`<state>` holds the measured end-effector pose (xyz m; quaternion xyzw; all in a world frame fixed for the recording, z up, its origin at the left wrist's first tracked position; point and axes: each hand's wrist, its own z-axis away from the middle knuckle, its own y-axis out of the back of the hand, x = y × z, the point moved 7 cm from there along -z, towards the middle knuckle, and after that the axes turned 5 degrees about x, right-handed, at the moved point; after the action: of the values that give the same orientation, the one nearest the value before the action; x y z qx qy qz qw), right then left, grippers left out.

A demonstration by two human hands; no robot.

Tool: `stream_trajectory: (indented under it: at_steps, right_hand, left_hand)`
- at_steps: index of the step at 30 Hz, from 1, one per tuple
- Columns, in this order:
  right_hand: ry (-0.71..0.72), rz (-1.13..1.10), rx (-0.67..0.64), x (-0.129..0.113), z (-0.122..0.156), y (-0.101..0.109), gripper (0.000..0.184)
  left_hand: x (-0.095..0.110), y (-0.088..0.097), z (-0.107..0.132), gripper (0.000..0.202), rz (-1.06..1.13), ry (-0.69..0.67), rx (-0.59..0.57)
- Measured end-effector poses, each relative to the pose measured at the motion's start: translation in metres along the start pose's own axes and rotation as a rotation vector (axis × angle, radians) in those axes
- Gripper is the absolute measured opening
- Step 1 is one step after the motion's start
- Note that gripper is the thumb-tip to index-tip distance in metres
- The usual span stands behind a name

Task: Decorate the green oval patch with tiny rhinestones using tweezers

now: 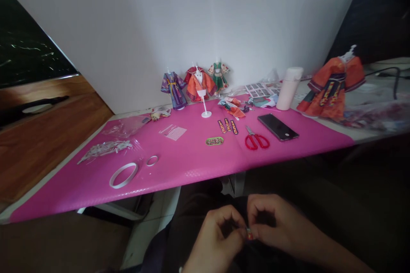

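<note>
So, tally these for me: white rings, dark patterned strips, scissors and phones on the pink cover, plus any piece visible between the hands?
White rings: 2
Dark patterned strips: 3
Scissors: 1
Phone: 1
Colourful piece between left hand and right hand: 1
Total: 8

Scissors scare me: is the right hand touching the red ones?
Apart: the head view shows the red scissors on the pink cover, with the right hand off beyond its near edge.

Craft workspace of some kind; home or shop unclear. Clock from view centre: doll-size robes (194, 87) upright at 11, orange robe (336, 94) at 3, scissors (257, 140) 3–4, pink-covered table (188, 162) at 6.
</note>
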<state>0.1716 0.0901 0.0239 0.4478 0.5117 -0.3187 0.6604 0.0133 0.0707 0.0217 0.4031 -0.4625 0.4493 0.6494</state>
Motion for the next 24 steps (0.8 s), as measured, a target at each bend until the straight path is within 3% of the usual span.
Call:
stream_trajectory:
  at_steps: [17,24]
  right_hand:
    - [0.005,-0.034,0.046,0.0022,0.0019,-0.0024,0.007]
    - [0.02,-0.008,0.003,-0.0021,0.0012,-0.0011,0.008]
  left_hand:
    - [-0.0008,-0.0038,0.0005,0.01,0.062,0.011,-0.038]
    - [0.0001,-0.0052,-0.0007,0.013,0.063,0.026,-0.045]
